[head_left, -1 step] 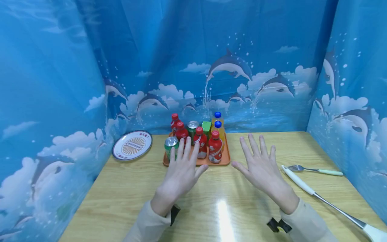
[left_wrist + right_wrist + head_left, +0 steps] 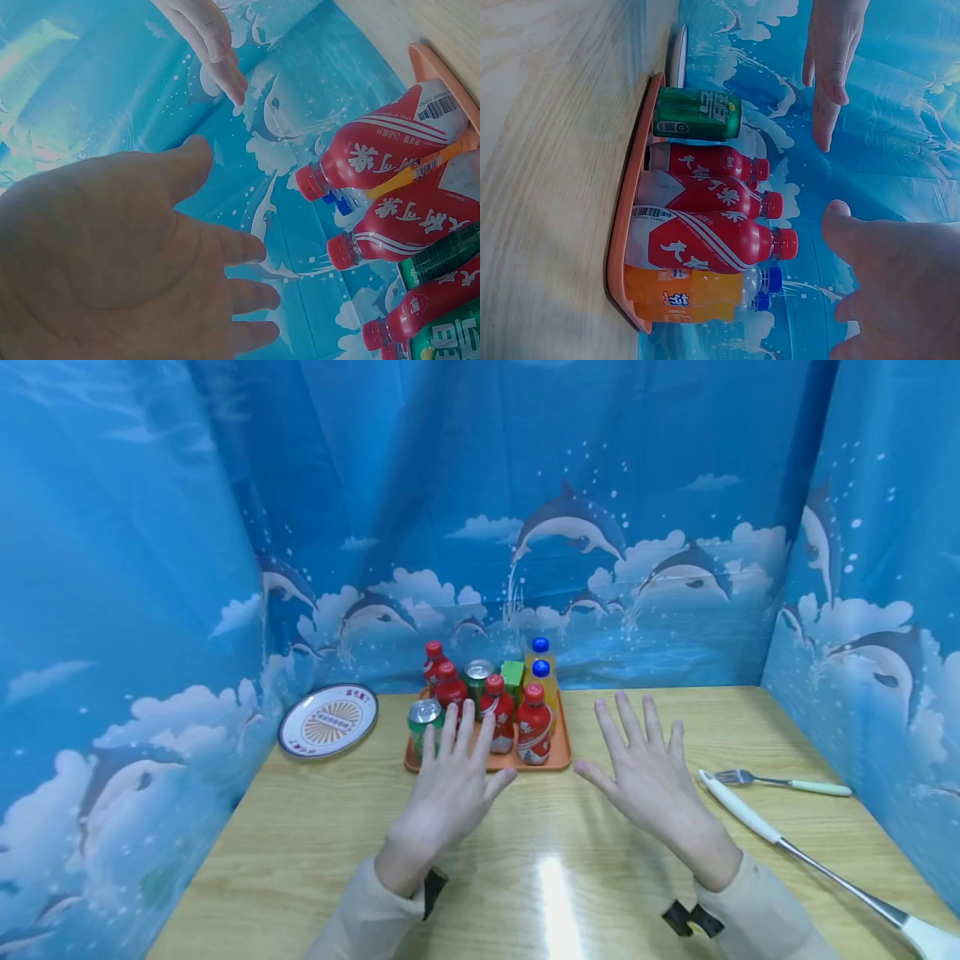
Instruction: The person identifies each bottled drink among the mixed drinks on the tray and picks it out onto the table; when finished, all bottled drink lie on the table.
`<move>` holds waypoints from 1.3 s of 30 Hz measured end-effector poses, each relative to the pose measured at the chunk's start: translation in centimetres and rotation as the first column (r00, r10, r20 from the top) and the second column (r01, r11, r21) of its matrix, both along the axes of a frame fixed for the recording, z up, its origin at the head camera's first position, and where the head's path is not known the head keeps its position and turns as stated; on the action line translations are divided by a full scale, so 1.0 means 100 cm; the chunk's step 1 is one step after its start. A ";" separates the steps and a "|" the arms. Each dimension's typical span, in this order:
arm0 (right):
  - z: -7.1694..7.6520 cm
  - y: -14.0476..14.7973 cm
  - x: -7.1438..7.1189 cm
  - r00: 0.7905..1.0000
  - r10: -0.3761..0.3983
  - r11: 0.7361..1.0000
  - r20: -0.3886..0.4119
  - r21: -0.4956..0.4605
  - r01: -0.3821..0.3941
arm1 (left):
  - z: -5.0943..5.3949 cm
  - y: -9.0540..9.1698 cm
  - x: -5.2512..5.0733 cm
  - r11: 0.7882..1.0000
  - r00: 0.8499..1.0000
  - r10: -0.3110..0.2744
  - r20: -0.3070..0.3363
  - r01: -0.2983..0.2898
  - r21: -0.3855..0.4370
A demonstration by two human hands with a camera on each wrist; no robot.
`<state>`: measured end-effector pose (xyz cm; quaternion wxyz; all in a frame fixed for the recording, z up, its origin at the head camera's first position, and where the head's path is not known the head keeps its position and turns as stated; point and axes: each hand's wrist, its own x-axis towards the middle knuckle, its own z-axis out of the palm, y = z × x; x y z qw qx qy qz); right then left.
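My left hand (image 2: 450, 789) is held palm down with its fingers spread, in front of an orange tray (image 2: 561, 758); it holds nothing. To its right, my right hand (image 2: 648, 777) is spread the same way above the wooden table, also holding nothing. Several red-capped drink bottles (image 2: 534, 731) stand upright on the tray. With them are a green drink can (image 2: 425, 713) at the left, a darker can (image 2: 478, 675), a green box (image 2: 512, 673) and two orange drink bottles (image 2: 542, 675) with blue caps. Both wrist views show the hands apart from the drinks (image 2: 705, 240).
A patterned white plate (image 2: 328, 720) lies at the table's back left. On the right are a fork (image 2: 783, 782) with a pale green handle and a long white-handled utensil (image 2: 832, 881), its head cut off by the frame. Blue dolphin curtains (image 2: 480, 485) enclose the table's back and sides.
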<state>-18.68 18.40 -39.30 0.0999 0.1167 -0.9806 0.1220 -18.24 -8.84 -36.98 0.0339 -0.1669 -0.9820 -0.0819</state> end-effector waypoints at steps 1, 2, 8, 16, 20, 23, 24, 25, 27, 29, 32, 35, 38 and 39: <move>0.000 0.000 -0.001 1.000 0.005 1.000 -0.007 -0.002 -0.005 | 0.000 0.000 0.000 1.000 1.000 0.002 -0.003 -0.002 0.003; 0.000 -0.001 -0.002 1.000 0.008 1.000 -0.013 -0.007 -0.008 | 0.001 -0.001 0.000 1.000 1.000 0.002 -0.010 -0.001 0.013; -0.004 -0.003 -0.026 0.989 0.026 0.990 -0.146 -0.130 -0.046 | 0.014 -0.024 -0.010 0.980 0.997 0.070 -0.043 -0.060 0.189; -0.019 -0.021 -0.068 0.984 0.081 0.961 -0.159 -0.250 -0.119 | 0.003 -0.105 -0.058 0.847 0.963 0.253 0.092 -0.266 0.459; -0.024 -0.032 -0.076 0.986 0.092 0.959 -0.140 -0.253 -0.125 | -0.022 -0.130 -0.083 0.879 0.956 0.207 0.206 -0.274 0.389; -0.028 -0.039 -0.081 0.990 0.086 0.957 -0.111 -0.267 -0.113 | -0.042 -0.139 -0.099 0.890 0.946 0.175 0.275 -0.271 0.367; -0.029 -0.041 -0.082 0.991 0.086 0.956 -0.100 -0.273 -0.110 | -0.048 -0.141 -0.103 0.890 0.940 0.172 0.294 -0.276 0.362; -0.030 -0.042 -0.083 0.993 0.084 0.954 -0.089 -0.280 -0.105 | -0.053 -0.141 -0.108 0.890 0.935 0.171 0.311 -0.282 0.359; -0.033 -0.044 -0.085 0.994 0.084 0.950 -0.069 -0.295 -0.100 | -0.063 -0.141 -0.115 0.884 0.926 0.169 0.337 -0.293 0.364; -0.035 -0.046 -0.087 0.995 0.081 0.947 -0.059 -0.308 -0.096 | -0.070 -0.139 -0.121 0.878 0.921 0.165 0.352 -0.300 0.373; -0.038 -0.048 -0.089 0.995 0.092 0.942 -0.050 -0.321 -0.103 | -0.078 -0.135 -0.126 0.867 0.919 0.165 0.359 -0.308 0.391; -0.040 -0.051 -0.090 0.994 0.098 0.937 -0.045 -0.331 -0.107 | -0.083 -0.132 -0.130 0.853 0.908 0.182 0.377 -0.336 0.398; -0.042 -0.053 -0.091 0.993 0.102 0.930 -0.063 -0.349 -0.117 | -0.086 -0.131 -0.134 0.827 0.895 0.194 0.402 -0.370 0.424; -0.043 -0.053 -0.092 0.992 0.101 0.926 -0.071 -0.357 -0.120 | -0.087 -0.131 -0.135 0.817 0.889 0.197 0.413 -0.382 0.433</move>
